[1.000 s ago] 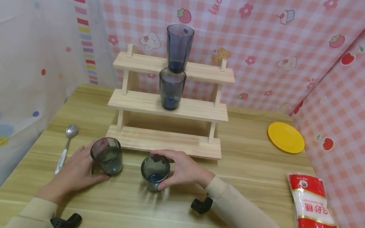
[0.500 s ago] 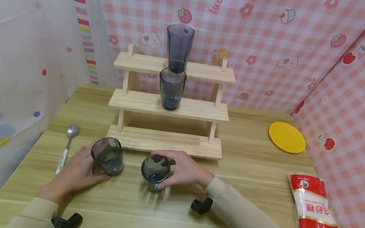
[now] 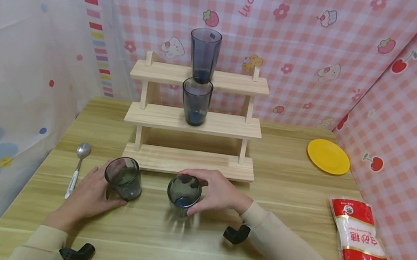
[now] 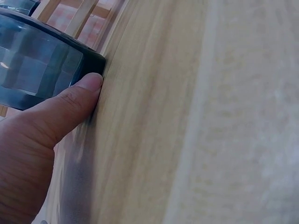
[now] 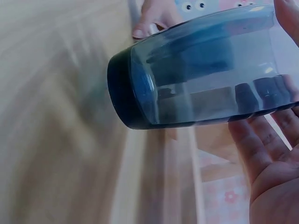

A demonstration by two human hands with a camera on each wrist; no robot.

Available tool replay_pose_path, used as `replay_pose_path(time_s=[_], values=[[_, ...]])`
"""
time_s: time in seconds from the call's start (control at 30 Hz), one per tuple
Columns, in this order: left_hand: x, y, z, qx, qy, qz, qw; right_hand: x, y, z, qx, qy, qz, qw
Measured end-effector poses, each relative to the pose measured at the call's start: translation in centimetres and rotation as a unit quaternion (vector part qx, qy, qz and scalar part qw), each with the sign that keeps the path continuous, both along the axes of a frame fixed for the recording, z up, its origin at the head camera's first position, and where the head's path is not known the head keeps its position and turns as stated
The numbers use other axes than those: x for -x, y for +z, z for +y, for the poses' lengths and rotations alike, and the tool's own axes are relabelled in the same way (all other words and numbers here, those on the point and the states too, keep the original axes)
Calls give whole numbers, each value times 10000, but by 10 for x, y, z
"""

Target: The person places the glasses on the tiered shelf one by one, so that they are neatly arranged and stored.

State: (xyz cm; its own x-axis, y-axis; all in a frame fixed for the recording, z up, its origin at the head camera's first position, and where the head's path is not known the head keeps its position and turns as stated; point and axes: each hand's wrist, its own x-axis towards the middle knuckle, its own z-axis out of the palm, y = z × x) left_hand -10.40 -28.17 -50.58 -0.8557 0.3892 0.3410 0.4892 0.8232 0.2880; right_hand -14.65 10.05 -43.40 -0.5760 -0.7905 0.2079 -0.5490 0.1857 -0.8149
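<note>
In the head view my left hand [image 3: 87,198] curls round a short smoky glass tumbler [image 3: 125,184] on the table, left of centre. Its thumb presses low on that tumbler [image 4: 42,65] in the left wrist view; the other fingers are mostly hidden. My right hand [image 3: 221,194] grips a second dark tumbler [image 3: 183,192] in front of the shelf, thumb on the near side and fingers behind. In the right wrist view this tumbler [image 5: 196,70] has a thick dark base close to the tabletop; I cannot tell whether it touches.
A three-tier wooden shelf [image 3: 159,159] stands behind the hands. A tall bluish glass [image 3: 204,53] is on its top tier, a shorter one [image 3: 196,103] on the middle. A spoon [image 3: 77,167] lies left; a yellow plate [image 3: 328,156] and a red-white sugar bag [image 3: 361,239] lie right.
My right hand has shifted slightly to the right with its tumbler. The left hand and its tumbler stay in place.
</note>
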Motion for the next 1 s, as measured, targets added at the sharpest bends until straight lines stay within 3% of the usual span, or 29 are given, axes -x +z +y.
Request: replay_pose_path(time_s=[0.3, 0.43, 0.73, 1.0], values=[[0, 1, 0, 29, 33, -43, 10000, -4, 54, 20, 228, -392, 281, 9986], [0, 0, 0, 22, 48, -72, 10000, 2, 69, 32, 409, -510, 294, 9974], [0, -1, 0, 22, 58, -87, 9999, 19, 90, 63, 358, -1141, 122, 9927], [0, 0, 0, 31, 68, -77, 9999, 29, 91, 80, 431, -1523, 193, 9872]])
